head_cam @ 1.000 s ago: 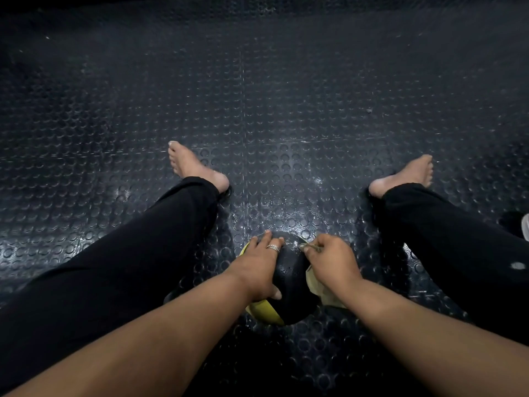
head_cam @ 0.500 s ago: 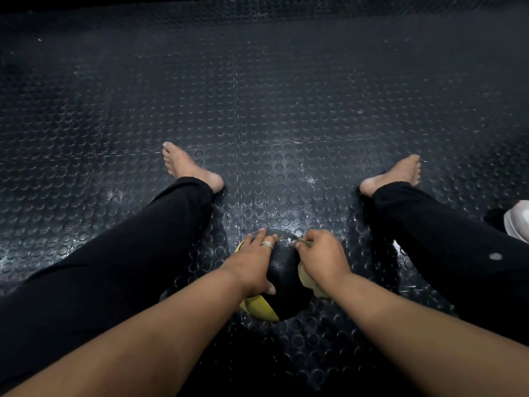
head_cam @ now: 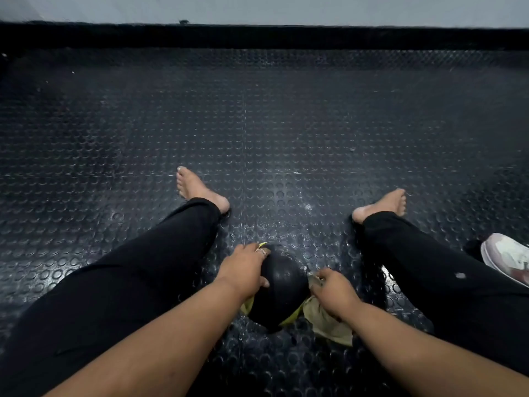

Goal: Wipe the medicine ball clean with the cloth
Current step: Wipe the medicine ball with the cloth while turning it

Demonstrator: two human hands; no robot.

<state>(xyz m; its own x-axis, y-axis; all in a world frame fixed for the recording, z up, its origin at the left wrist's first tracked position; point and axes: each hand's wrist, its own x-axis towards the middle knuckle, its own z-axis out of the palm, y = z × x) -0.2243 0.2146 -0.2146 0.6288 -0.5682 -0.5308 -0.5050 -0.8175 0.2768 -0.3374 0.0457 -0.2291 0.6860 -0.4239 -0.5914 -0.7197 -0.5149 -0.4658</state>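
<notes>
A black medicine ball (head_cam: 282,287) with yellow-green panels sits on the studded floor between my spread legs. My left hand (head_cam: 246,267), wearing a ring, curls over the ball's left side and holds it. My right hand (head_cam: 333,290) grips a pale yellowish cloth (head_cam: 329,322) against the ball's right side. The cloth hangs down from under my right hand to the floor. Part of the ball's left side is hidden by my left hand.
My legs in black trousers (head_cam: 137,270) lie to either side with bare feet (head_cam: 197,187) ahead. A white and pink shoe (head_cam: 506,259) lies at the right edge. Black studded rubber flooring (head_cam: 257,124) runs to a dark skirting and pale wall (head_cam: 257,7).
My right hand with the cloth has slid from the ball's top down its right side. The view has tilted up, showing the wall and more of the shoe.
</notes>
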